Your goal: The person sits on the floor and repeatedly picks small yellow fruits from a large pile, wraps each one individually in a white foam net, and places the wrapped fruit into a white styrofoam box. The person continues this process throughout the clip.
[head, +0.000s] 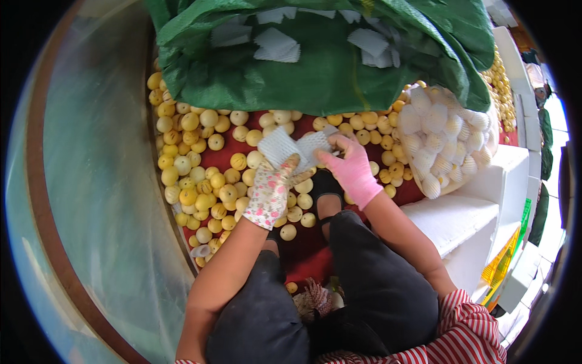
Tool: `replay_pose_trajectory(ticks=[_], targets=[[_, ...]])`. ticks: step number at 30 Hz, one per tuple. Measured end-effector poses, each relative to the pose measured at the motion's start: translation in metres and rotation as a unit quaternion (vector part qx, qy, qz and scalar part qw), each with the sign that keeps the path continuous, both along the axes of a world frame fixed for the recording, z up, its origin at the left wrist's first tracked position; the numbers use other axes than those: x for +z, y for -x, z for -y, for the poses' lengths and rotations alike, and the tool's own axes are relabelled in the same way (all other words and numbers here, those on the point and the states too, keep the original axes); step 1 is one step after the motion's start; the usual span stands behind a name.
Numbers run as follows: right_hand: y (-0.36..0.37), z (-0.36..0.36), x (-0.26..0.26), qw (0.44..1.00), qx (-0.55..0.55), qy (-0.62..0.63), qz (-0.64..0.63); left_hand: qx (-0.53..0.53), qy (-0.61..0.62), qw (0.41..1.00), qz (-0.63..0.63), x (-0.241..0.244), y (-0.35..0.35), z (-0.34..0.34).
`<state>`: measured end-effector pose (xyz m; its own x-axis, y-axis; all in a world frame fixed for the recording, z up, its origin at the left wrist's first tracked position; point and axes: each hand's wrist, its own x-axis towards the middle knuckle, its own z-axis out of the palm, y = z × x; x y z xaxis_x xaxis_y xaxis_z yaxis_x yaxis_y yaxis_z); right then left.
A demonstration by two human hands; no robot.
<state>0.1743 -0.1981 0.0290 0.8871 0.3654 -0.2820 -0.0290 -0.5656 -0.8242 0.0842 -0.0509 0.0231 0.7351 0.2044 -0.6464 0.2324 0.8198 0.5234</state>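
Observation:
My left hand [272, 191], in a white glove with a pink floral print, holds a flattened white foam net sleeve [278, 148] between thumb and fingers. Just right of it, my right hand [350, 166] in a pink glove pinches another foam net sleeve [313, 144]. The two sleeves overlap in front of me, and their inner ends are partly hidden. Below and around my hands lie many round yellow fruits [227, 193], some with dark stripes like pepino melons, on a red cloth [309, 264].
A green woven sack [291, 86] with loose foam sleeves [277, 45] lies ahead. Sleeved fruits [441, 132] fill a pale container on the right, near white foam boxes [454, 218] and a yellow crate [502, 259]. A translucent plastic sheet [104, 159] borders the left. My shoe [326, 186] stands among fruits.

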Motion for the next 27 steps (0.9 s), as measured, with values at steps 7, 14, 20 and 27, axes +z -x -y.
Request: replay_pose_trajectory(ticks=[7, 14, 20, 27], targets=[[0.005, 0.003, -0.003, 0.982, 0.159, 0.054, 0.082, -0.122, -0.071, 0.989, 0.053, -0.059, 0.025, -0.008], [0.02, 0.007, -0.025, 0.88, -0.01, -0.103, -0.464, -0.16, -0.084, 0.983, 0.011, -0.05, 0.025, 0.0], [0.004, 0.011, -0.018, 0.97, 0.137, 0.191, -0.068, -0.04, -0.533, 0.844, -0.053, -0.088, 0.027, -0.077], [0.006, 0.011, -0.026, 0.941, 0.183, 0.242, 0.151, -0.306, -0.789, 0.429, -0.314, -0.071, -0.003, -0.203]])
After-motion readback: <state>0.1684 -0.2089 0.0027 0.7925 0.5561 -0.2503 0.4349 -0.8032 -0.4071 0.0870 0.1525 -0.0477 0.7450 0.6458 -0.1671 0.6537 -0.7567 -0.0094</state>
